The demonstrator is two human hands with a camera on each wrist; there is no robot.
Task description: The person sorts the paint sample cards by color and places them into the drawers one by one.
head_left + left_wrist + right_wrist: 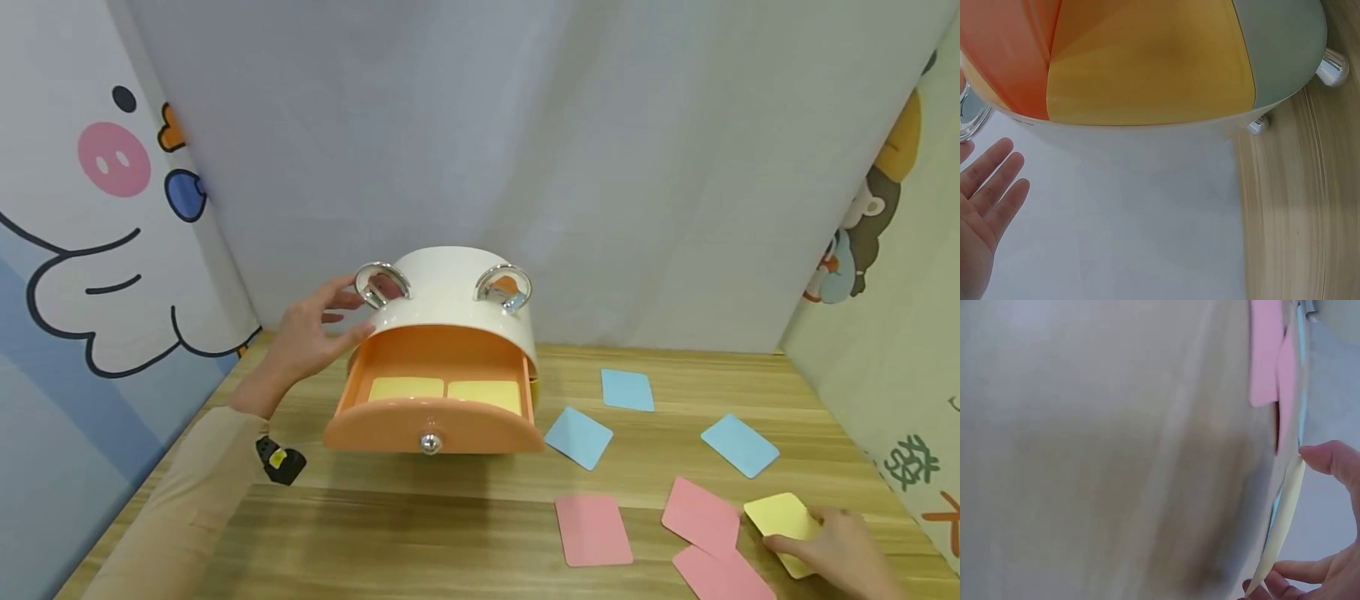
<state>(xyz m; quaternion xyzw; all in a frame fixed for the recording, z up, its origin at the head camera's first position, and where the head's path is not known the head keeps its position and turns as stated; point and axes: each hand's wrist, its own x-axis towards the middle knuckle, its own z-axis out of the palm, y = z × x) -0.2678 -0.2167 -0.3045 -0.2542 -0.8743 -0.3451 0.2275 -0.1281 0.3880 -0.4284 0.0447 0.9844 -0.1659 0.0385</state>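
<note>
My right hand (843, 550) pinches a yellow card (780, 518) by its edges at the front right of the table. In the right wrist view that card (1286, 515) bends slightly between thumb and fingers. A white rounded box (450, 279) with two chrome rings on top stands near the table's middle. Its orange drawer (375, 427) is pulled out, and two yellow cards (406, 388) lie side by side inside. My left hand (307, 337) is at the box's upper left, thumb at the rim, fingers spread near a ring (381, 285); in the left wrist view the fingers look straight.
Pink cards (592, 530) lie to the right of the drawer, two of them overlapping beside the yellow card. Behind them are three blue cards (627, 390). A grey curtain (637, 208) closes off the back, with printed panels (97, 233) at both sides.
</note>
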